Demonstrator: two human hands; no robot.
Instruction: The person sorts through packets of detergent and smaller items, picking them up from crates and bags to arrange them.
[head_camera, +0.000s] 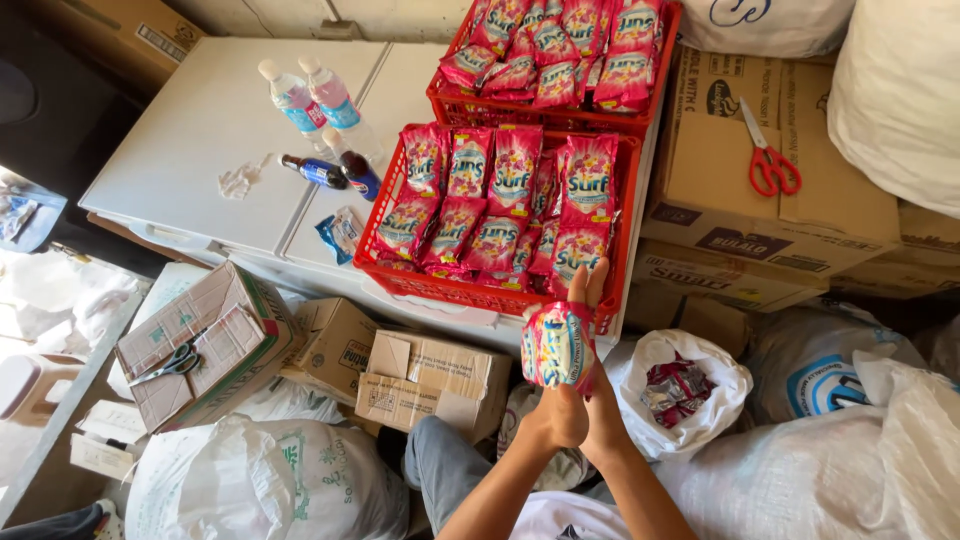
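Observation:
Both my hands are raised in front of me, holding a rolled bundle of pink detergent sachets (556, 345). My left hand (556, 416) grips the bundle from below. My right hand (597, 395) lies against its right side, with fingers reaching up past its top. Just beyond the bundle stands a red plastic basket (470, 292) packed with rows of the same pink sachets. A second red basket (540, 116) of sachets stands behind it.
The baskets rest on a white chest freezer (200, 130) with two water bottles (318, 100) and two small dark bottles (335, 172). Red scissors (768, 160) lie on cardboard boxes at right, grey scissors (170, 362) on a box at left. A white bag (650, 360) of dark red sachets and sacks surround me.

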